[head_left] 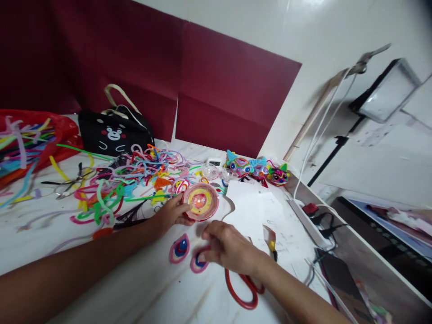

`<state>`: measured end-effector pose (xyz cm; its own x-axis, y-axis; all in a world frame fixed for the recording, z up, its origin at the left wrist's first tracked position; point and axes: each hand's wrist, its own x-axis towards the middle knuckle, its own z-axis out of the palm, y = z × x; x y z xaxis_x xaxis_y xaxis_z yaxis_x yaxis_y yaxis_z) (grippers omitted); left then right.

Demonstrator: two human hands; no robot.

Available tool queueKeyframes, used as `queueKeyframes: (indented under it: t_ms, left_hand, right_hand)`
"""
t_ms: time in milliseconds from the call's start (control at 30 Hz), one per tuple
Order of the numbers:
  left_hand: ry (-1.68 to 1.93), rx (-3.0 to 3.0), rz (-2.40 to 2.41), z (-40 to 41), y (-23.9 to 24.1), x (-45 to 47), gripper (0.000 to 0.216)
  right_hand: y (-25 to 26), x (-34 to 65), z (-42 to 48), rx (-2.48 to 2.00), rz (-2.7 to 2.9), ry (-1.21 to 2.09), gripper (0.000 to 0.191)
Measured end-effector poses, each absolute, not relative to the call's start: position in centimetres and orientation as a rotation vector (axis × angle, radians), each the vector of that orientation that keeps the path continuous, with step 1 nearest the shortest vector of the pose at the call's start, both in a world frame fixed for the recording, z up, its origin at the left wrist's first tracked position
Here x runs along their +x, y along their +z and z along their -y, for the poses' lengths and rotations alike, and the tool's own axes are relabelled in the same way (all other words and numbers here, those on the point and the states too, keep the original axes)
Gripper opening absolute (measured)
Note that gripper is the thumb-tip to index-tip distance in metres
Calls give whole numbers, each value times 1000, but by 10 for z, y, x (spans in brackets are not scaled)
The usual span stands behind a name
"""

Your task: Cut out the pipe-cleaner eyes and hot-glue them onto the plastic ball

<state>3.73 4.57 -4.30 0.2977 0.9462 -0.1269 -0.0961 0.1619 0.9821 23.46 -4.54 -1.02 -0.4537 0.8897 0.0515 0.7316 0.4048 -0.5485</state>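
My left hand [175, 210] grips the rim of a round bowl-shaped piece [201, 201], ringed inside in pink, yellow and orange. Below it on the white tabletop lie two teardrop-shaped eye pieces: the left eye piece [179, 248] is fully visible, the right eye piece [198, 262] partly covered by fingers. Over that second piece hovers my right hand [229, 246], thumb and forefinger apart; whether the thumb touches it I cannot tell. Red-handled scissors [245, 303] lie under my right wrist, their blades hidden.
Tangled pipe cleaners [111, 189] spread across the left, beside glasses [69, 182], a black bag [114, 132] and a red plastic bag [64, 130]. Colourful animal-face crafts [239, 165] stand at the back. White papers [245, 207], a power strip [308, 225] and a phone [344, 279] are on the right.
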Motion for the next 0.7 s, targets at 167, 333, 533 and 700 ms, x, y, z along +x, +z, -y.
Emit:
queueKeyframes:
  t_ms: [167,333,533,700]
  left_hand:
    - [933,1158,-999,-45,-41,38,35]
    - [908,1167,-1010,-45,-40,38,39]
    - [904,1166,-1020,-47,-41,37,38]
    - [895,1163,-1032,-48,-40,38,41]
  right_hand:
    - [-9,285,34,-1736,1969,337,23]
    - [-15,340,18,-2052,1664,142,36]
    - [-25,362,0,-2177,1424,308,39]
    - [-35,366,-10,-2026,1271,530,23]
